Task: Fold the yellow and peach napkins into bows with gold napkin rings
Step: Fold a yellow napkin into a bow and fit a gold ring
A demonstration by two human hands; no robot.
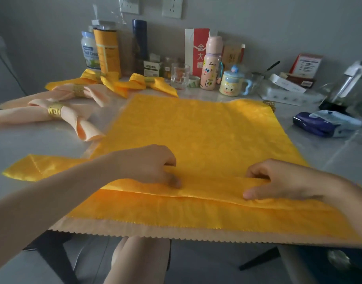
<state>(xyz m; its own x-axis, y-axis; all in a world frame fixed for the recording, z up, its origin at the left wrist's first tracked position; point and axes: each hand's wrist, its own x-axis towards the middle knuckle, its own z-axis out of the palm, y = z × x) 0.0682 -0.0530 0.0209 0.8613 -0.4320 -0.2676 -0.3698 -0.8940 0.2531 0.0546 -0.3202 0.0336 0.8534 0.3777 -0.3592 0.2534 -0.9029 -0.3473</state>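
Left hand and right hand pinch a fold in the yellow napkin atop a peach napkin; ringed peach bow and yellow bow behind-left, tissue pack right

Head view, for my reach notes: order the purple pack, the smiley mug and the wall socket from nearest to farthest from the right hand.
1. Purple pack, on the table beyond the right hand, to its right.
2. Smiley mug, back row of clutter.
3. Wall socket, high on the wall.
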